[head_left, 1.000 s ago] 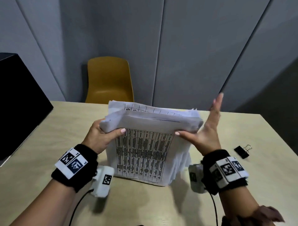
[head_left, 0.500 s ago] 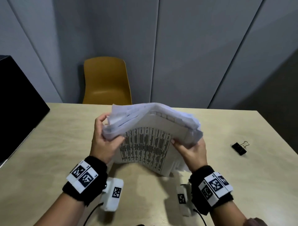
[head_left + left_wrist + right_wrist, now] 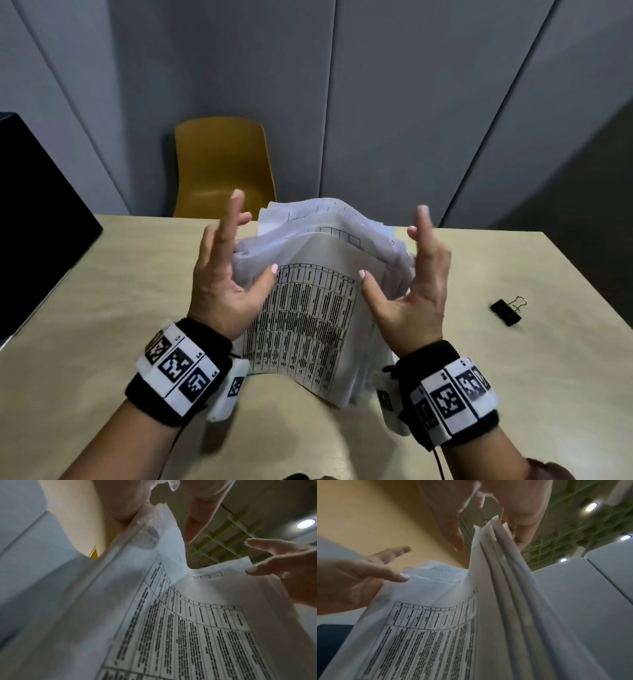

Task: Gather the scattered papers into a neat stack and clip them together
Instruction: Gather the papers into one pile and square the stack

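A thick stack of printed papers (image 3: 308, 308) stands on its lower edge on the wooden table (image 3: 102, 308), bowed, with its sheets uneven at the top. My left hand (image 3: 233, 267) flanks its left edge, fingers straight and pointing up, thumb touching the front sheet. On the other edge my right hand (image 3: 407, 284) mirrors it. The left wrist view shows the table-printed front sheet (image 3: 171, 628) and the right hand (image 3: 283, 568) beyond. In the right wrist view the fanned sheet edges (image 3: 496, 574) rise to my fingers. A black binder clip (image 3: 507, 311) lies on the table, right of both hands.
A yellow chair (image 3: 222, 164) stands behind the far table edge, against a grey panelled wall. A large black object (image 3: 34, 205) fills the table's left side. Bare tabletop lies in front of the stack and around the clip.
Half a second ago both hands gripped the stack's upper corners with curled fingers and bent it. Now the fingers are straightened upward along its sides, and the sheets stand more upright.
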Demonstrator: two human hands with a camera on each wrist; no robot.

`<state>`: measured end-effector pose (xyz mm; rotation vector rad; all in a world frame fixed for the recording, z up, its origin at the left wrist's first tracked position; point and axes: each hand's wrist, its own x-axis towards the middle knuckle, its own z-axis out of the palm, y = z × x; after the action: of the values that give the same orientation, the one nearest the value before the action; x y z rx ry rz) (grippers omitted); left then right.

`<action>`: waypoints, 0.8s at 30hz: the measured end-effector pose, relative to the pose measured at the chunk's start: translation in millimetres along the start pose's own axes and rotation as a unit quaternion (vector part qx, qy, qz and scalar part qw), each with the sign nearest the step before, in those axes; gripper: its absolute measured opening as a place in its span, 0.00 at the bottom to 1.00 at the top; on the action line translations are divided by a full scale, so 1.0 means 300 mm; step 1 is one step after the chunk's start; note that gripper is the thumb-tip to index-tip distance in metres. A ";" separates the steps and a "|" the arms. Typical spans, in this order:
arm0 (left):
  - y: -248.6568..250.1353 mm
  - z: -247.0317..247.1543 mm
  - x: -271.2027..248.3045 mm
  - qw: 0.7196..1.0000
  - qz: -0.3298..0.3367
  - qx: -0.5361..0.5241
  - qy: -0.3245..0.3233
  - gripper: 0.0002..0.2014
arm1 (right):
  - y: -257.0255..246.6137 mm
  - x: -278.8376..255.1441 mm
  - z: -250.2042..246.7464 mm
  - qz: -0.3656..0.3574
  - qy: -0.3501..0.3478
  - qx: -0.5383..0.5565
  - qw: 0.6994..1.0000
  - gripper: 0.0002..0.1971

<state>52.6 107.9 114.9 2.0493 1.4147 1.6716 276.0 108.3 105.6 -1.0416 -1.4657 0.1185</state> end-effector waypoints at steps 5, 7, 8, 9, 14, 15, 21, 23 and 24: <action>-0.001 -0.026 -0.013 0.997 0.034 0.070 -0.031 0.38 | -0.006 -0.028 -0.009 0.025 -0.059 0.009 0.998 0.39; -0.003 -0.052 -0.023 0.996 0.046 0.076 -0.026 0.41 | -0.006 -0.040 -0.028 0.016 -0.057 0.026 0.998 0.39; 0.004 -0.065 -0.024 0.994 0.067 0.087 -0.030 0.42 | -0.011 -0.042 -0.035 -0.007 -0.059 0.014 0.998 0.40; 0.012 -0.077 -0.024 0.991 0.089 0.097 -0.037 0.41 | -0.019 -0.043 -0.042 -0.036 -0.064 -0.006 0.997 0.42; 0.035 -0.104 -0.034 0.987 0.075 0.131 -0.045 0.25 | -0.052 -0.042 -0.062 -0.067 -0.098 -0.115 0.986 0.35; 0.032 -0.107 -0.045 0.990 0.059 0.123 -0.039 0.24 | -0.052 -0.047 -0.065 -0.056 -0.100 -0.115 0.987 0.32; 0.019 -0.117 -0.071 0.994 0.047 0.083 -0.057 0.29 | -0.057 -0.068 -0.057 -0.029 -0.108 -0.098 0.989 0.38; 0.017 -0.122 -0.065 0.994 0.055 0.082 -0.051 0.24 | -0.062 -0.064 -0.058 -0.032 -0.104 -0.106 0.988 0.32; 0.019 -0.126 -0.062 0.994 0.057 0.085 -0.039 0.23 | -0.066 -0.063 -0.060 -0.031 -0.099 -0.105 0.989 0.30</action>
<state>25.8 75.2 119.7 2.2995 1.4883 1.5397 277.7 75.7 108.1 -1.1790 -1.7173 0.0242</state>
